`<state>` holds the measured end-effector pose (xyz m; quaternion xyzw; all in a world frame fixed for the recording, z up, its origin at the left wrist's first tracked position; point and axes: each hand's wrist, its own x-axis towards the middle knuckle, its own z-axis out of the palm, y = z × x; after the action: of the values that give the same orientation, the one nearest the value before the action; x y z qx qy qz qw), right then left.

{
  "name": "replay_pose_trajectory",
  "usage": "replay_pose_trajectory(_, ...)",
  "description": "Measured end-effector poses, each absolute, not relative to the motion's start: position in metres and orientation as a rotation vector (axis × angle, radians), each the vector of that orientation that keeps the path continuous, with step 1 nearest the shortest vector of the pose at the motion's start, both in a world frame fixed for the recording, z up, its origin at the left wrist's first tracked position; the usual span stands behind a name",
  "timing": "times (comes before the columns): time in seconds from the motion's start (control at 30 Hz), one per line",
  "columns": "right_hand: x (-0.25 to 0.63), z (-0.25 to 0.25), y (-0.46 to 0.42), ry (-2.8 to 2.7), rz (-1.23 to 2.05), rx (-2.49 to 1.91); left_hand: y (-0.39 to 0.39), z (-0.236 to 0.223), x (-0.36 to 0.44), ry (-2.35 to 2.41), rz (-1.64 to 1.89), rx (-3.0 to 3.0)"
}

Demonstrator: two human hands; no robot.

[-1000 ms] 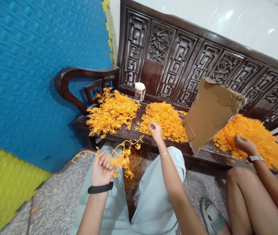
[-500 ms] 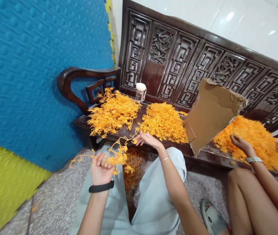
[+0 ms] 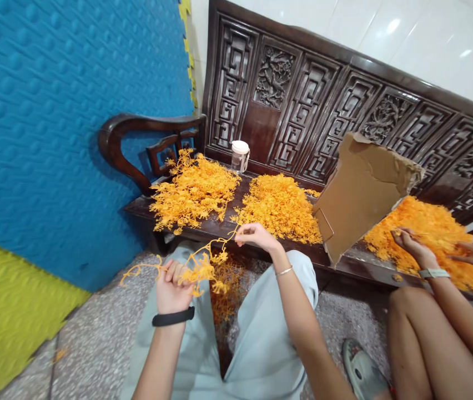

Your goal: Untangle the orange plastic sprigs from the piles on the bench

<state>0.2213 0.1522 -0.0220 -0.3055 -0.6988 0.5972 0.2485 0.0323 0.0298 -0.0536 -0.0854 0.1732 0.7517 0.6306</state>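
My left hand, a black band on its wrist, is closed round a branching orange plastic sprue with small finger-like pieces on it. One bare runner sticks out to the left of the fist. My right hand has its fingertips pinched at the upper right end of the same sprue. Just beyond that hand, a heap of orange plastic pieces lies on the dark wooden bench. To its left on the seat is a looser heap of orange sprues.
A white-lidded bottle stands against the carved backrest. An upright cardboard piece separates the middle heap from a right-hand orange heap, where a co-worker's hands are busy. Orange scraps lie below, between my knees.
My right hand has shifted slightly right, and its spread fingers have closed on the sprue's end. My left hand has barely moved. The co-worker's far hand has reached farther over the heap.
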Motion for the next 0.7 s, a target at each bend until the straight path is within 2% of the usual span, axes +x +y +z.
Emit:
replay_pose_trajectory(0.47,0.243,-0.011,0.152,-1.895,1.546,-0.852,0.031,-0.056,0.029,0.478,1.700,-0.190)
replay_pose_trajectory(0.7,0.221,-0.027,0.150,-2.027,1.763,-0.977,0.030,-0.056,0.031,0.452,1.709,-0.179)
